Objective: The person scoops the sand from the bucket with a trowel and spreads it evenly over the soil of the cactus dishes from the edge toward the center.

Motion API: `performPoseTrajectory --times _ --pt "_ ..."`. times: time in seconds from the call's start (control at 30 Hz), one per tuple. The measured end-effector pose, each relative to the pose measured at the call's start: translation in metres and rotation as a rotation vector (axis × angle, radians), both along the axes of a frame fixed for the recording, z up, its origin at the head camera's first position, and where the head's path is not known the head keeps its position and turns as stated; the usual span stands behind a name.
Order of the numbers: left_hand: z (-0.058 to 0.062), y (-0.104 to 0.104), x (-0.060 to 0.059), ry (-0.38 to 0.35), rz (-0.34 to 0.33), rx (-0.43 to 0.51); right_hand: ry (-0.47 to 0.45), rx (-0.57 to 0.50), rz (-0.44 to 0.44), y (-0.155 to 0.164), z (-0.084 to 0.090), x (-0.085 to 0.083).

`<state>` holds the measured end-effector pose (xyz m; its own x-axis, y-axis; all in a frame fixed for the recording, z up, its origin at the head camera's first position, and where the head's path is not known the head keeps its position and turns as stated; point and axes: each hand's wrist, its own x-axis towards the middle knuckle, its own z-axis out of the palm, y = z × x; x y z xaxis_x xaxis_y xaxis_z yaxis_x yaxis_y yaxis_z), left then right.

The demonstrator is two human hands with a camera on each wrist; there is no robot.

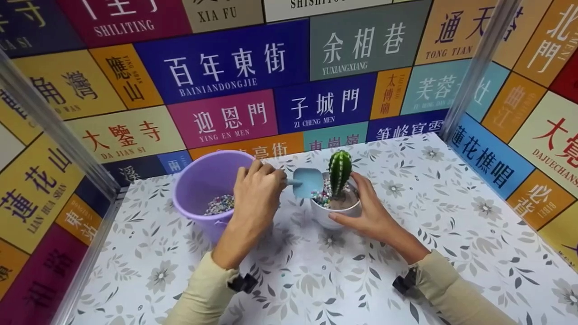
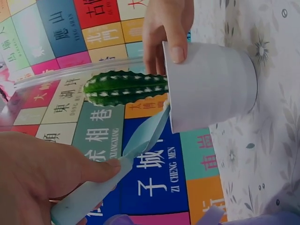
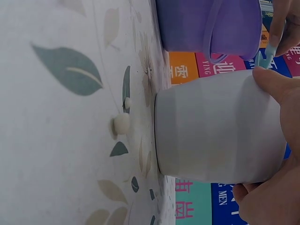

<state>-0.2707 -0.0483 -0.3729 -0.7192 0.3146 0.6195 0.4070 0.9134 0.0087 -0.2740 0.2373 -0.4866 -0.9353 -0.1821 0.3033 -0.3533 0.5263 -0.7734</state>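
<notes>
A white round pot (image 1: 335,211) (image 2: 211,86) (image 3: 218,126) holds a green ribbed cactus (image 1: 339,170) (image 2: 125,87) and coloured pebbles (image 1: 321,197). My right hand (image 1: 368,208) (image 2: 166,30) (image 3: 274,154) grips the pot's side, thumb on the rim. My left hand (image 1: 257,192) (image 2: 44,176) pinches the handle of a light blue scoop (image 1: 308,182) (image 2: 126,161), whose blade rests at the pot's rim beside the cactus. Just left stands a purple bucket (image 1: 203,189) (image 3: 206,26) with coloured pebbles (image 1: 220,204) at its bottom.
A floral-patterned tabletop (image 1: 442,212) carries everything, with a few stray pebbles (image 3: 122,123) near the pot. Walls covered in colourful Chinese street-name signs (image 1: 216,67) close in the back, left and right. Metal corner posts (image 1: 478,58) stand at both rear corners.
</notes>
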Motion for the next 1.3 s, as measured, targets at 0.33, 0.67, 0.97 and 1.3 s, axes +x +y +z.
performPoseTrajectory --times 0.33,0.67,0.97,1.3 --pt "-0.003 0.001 0.004 0.056 -0.053 0.032 0.033 0.019 -0.006 0.0 -0.001 -0.001" --pt "-0.003 -0.002 0.005 0.084 -0.089 0.07 0.035 0.009 -0.004 0.0 0.0 -0.001" --pt "-0.007 -0.019 0.004 0.056 -0.102 0.139 0.018 0.014 -0.017 -0.001 0.002 -0.001" --pt "-0.012 -0.055 0.0 0.017 -0.111 0.312 0.051 -0.038 -0.027 -0.003 0.014 0.004"
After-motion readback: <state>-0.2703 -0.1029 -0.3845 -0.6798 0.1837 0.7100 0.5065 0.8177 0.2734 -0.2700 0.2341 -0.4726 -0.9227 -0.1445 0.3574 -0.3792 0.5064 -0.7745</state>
